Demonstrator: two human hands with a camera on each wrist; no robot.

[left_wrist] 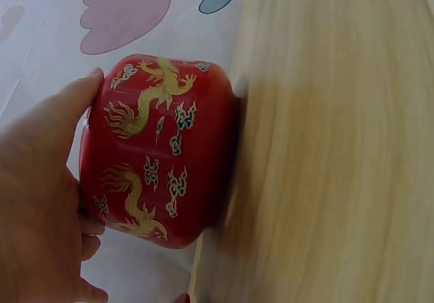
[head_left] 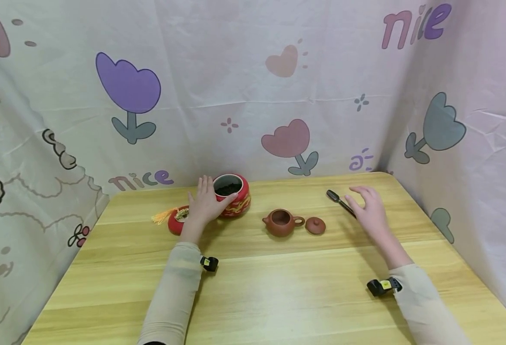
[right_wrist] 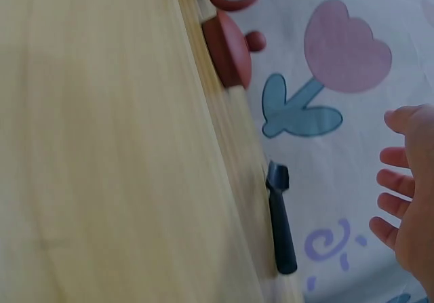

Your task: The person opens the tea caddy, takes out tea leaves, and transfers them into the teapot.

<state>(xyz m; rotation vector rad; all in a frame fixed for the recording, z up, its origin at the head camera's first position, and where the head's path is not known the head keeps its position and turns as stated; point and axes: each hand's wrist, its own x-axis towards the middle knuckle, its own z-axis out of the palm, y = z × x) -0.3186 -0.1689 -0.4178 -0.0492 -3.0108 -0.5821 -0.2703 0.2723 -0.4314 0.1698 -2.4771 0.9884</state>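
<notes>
At the back of the table, a red jar [head_left: 243, 203] with gold dragons holds dark, leaf-like bits. My left hand [head_left: 205, 203] holds the jar at its left side, thumb over the near rim; in the left wrist view, thumb and fingers spread around the mouth of the jar [left_wrist: 163, 147]. On the right, my right hand [head_left: 371, 211] hovers above a black scoop [head_left: 333, 195], fingers loosely bent and apart from it. The right wrist view shows the whole scoop [right_wrist: 280, 221] lying on the table, with nothing in the hand [right_wrist: 413, 194].
A small brown clay teapot [head_left: 280, 230] stands uncovered mid-table, its knobbed lid [head_left: 315, 226] lying right of its handle. Left of the jar, partly behind my left wrist, lies a red lid [head_left: 174, 225] with a yellow tassel [head_left: 162, 217]. A printed cloth [head_left: 209, 81] hangs behind the table.
</notes>
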